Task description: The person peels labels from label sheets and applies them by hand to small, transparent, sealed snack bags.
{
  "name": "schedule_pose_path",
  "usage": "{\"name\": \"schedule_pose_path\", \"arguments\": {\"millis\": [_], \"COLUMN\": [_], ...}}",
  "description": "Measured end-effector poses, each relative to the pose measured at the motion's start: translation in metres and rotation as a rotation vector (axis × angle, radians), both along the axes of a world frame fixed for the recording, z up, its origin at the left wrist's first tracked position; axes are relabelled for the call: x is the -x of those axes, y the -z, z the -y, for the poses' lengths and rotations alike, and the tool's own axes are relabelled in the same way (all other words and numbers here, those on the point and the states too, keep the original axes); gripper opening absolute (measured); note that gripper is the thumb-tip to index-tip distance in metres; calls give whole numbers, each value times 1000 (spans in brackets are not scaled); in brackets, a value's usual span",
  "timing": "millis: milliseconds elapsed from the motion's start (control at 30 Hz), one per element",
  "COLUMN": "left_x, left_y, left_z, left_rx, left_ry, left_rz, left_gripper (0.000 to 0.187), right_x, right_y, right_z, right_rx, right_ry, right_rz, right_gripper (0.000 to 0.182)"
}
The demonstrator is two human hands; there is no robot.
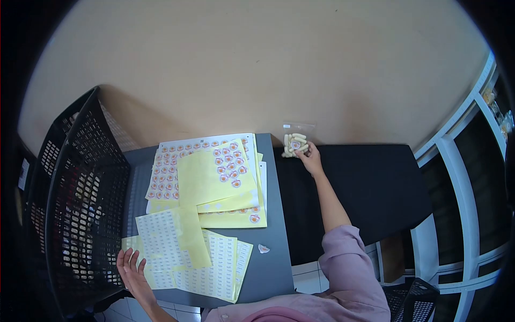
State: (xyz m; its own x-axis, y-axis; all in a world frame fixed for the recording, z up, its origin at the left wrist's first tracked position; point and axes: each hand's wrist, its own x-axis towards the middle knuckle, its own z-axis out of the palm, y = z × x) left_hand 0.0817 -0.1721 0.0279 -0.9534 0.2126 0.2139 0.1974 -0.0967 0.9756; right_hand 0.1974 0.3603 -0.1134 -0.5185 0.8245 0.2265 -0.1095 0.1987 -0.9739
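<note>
My right hand grips the lower right edge of a clear zip bag above the left end of the black surface. Inside the bag are several pale, finger-shaped pieces, and a round sticker shows on its front. My left hand holds nothing; its fingers are apart at the left edge of a white label sheet with rows of small print. Beyond it lies a stack of yellow-backed sticker sheets with round pink and orange stickers. A small loose sticker rests to the right of the sheets.
A tall black plastic basket stands along the left side of the grey table. The black surface adjoins the table on the right. White shelving stands at far right, with another black basket low down. A beige wall rises behind.
</note>
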Motion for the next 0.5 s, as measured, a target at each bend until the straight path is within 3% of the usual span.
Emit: {"name": "schedule_pose_path", "arguments": {"millis": [333,500], "left_x": [7,7], "left_y": [6,9], "left_z": [5,2], "left_rx": [37,68], "left_ry": [-17,-16], "left_rz": [-4,-11], "left_gripper": [44,45], "right_x": [6,5], "right_y": [10,27], "right_z": [-23,-32], "right_rx": [-17,-14], "right_ry": [-41,100], "right_rz": [87,153], "right_gripper": [48,60]}}
